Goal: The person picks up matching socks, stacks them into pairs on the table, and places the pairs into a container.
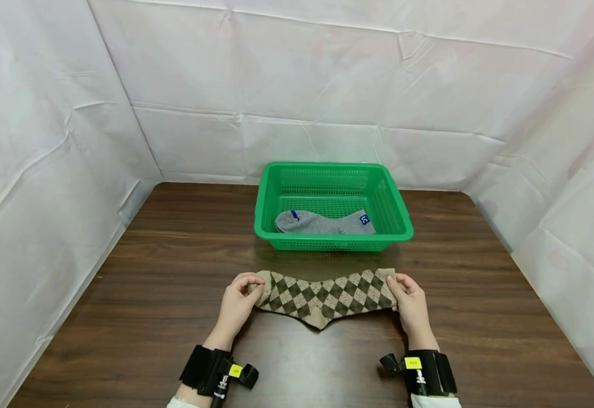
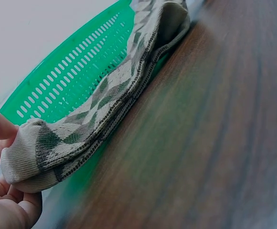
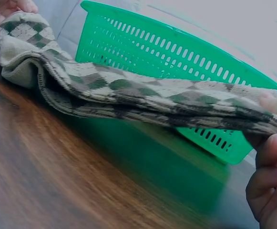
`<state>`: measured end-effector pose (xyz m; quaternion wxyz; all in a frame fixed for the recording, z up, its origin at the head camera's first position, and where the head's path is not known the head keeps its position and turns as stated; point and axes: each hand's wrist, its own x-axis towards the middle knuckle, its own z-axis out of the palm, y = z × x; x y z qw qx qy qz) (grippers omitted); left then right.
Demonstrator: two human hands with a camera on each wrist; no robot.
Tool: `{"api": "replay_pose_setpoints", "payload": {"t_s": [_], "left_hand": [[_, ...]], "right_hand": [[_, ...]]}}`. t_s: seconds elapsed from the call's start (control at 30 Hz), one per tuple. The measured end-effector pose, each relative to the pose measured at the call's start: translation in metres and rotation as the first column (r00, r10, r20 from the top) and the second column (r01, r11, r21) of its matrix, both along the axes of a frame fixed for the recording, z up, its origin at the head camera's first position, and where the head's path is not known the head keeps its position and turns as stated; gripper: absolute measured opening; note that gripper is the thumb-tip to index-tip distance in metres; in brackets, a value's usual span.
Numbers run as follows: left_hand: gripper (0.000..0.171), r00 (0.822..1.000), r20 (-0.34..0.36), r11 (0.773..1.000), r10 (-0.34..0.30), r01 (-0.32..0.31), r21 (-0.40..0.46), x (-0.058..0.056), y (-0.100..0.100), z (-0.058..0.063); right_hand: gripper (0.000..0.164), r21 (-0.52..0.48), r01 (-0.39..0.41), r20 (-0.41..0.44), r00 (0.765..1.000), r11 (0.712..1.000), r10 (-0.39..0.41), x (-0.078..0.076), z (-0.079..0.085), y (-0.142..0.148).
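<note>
A pair of beige socks (image 1: 322, 296) with a green and brown diamond pattern is stretched sideways between the two hands, in front of the basket. My left hand (image 1: 239, 297) pinches the toe end between thumb and fingers. At the opposite end, my right hand (image 1: 410, 303) pinches the cuff. The heel points down toward me. Both wrist views show two layers lying together, with the socks (image 3: 124, 93) held just above the table. Parts of the fingers are hidden behind the fabric in the head view.
Beyond the socks stands a green perforated basket (image 1: 334, 238) on the dark wooden table (image 1: 174, 272). Grey socks (image 1: 322, 223) with blue marks lie in it. White cloth walls (image 1: 307, 73) enclose the table at the back and both sides.
</note>
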<state>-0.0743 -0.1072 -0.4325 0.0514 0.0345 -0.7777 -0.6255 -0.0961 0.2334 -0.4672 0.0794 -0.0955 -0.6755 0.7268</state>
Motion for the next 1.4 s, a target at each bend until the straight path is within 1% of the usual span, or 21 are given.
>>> {"api": "replay_pose_setpoints", "payload": {"t_s": [0.1,0.2,0.3,0.37,0.43,0.53,0.63,0.7,0.77,0.8,0.9,0.97,1.03,1.1,1.17,1.27,1.4], "left_hand": [[0.008,1.0,-0.01,1.0,0.005,-0.005,-0.011,0.0,0.0,0.002],[0.008,1.0,-0.029,1.0,-0.003,0.002,-0.015,0.0,-0.002,0.0],[0.007,0.999,-0.043,1.0,-0.009,0.009,-0.007,-0.003,-0.005,-0.009],[0.006,0.998,-0.058,1.0,-0.009,0.009,0.003,-0.005,-0.006,-0.016],[0.005,0.997,-0.081,1.0,-0.006,0.007,0.014,-0.006,-0.008,-0.021],[0.005,0.988,-0.152,0.999,-0.018,0.022,0.027,-0.004,-0.009,-0.018],[0.006,0.976,-0.215,0.999,-0.032,0.04,0.034,-0.002,-0.01,-0.01],[0.007,0.968,-0.246,0.997,-0.055,0.068,0.043,0.0,-0.011,-0.004],[0.011,0.958,-0.272,0.993,-0.09,0.108,0.052,0.0,-0.013,0.003],[0.016,0.953,-0.283,0.99,-0.111,0.132,0.057,-0.001,-0.014,0.006],[0.032,0.934,-0.314,0.977,-0.169,0.2,0.071,-0.006,-0.016,0.015],[0.036,0.925,-0.334,0.971,-0.182,0.222,0.085,-0.013,-0.018,0.021],[0.037,0.918,-0.354,0.969,-0.177,0.226,0.102,-0.019,-0.02,0.027],[0.037,0.914,-0.369,0.967,-0.17,0.226,0.114,-0.026,-0.022,0.034],[0.037,0.91,-0.382,0.97,-0.163,0.219,0.108,-0.033,-0.026,0.04],[0.037,0.91,-0.384,0.977,-0.156,0.199,0.075,-0.046,-0.029,0.052],[0.034,0.911,-0.396,0.99,-0.117,0.137,0.022,-0.067,-0.029,0.067]], "right_hand": [[0.019,-0.018,0.014,-0.03,0.999,1.0,-0.014,0.001,0.002,-0.003],[0.018,-0.048,0.012,-0.06,0.998,0.999,-0.015,0.002,0.004,-0.006],[0.017,-0.094,-0.038,-0.092,0.995,0.995,0.03,0.005,0.006,-0.006],[0.018,-0.111,-0.093,-0.115,0.99,0.989,0.08,0.007,0.008,-0.005],[0.018,-0.115,-0.154,-0.145,0.98,0.981,0.137,0.008,0.01,-0.005],[0.02,-0.086,-0.252,-0.191,0.954,0.964,0.232,0.01,0.015,-0.002],[0.022,-0.02,-0.371,-0.219,0.908,0.928,0.358,0.009,0.024,0.005],[0.023,0.038,-0.433,-0.227,0.874,0.901,0.43,0.008,0.032,0.01],[0.024,0.081,-0.469,-0.238,0.847,0.879,0.474,0.004,0.043,0.014],[0.024,0.092,-0.477,-0.244,0.84,0.874,0.484,0.002,0.048,0.015],[0.025,0.141,-0.472,-0.261,0.83,0.87,0.493,-0.006,0.066,0.018],[0.024,0.198,-0.447,-0.259,0.835,0.872,0.487,-0.011,0.077,0.019],[0.023,0.282,-0.403,-0.246,0.847,0.871,0.472,-0.016,0.087,0.02],[0.02,0.364,-0.34,-0.233,0.868,0.867,0.438,-0.021,0.096,0.019],[0.017,0.417,-0.28,-0.215,0.894,0.865,0.394,-0.027,0.104,0.018],[0.012,0.454,-0.193,-0.204,0.928,0.87,0.312,-0.036,0.113,0.016],[0.006,0.45,-0.099,-0.216,0.952,0.888,0.216,-0.052,0.12,0.012]]}}
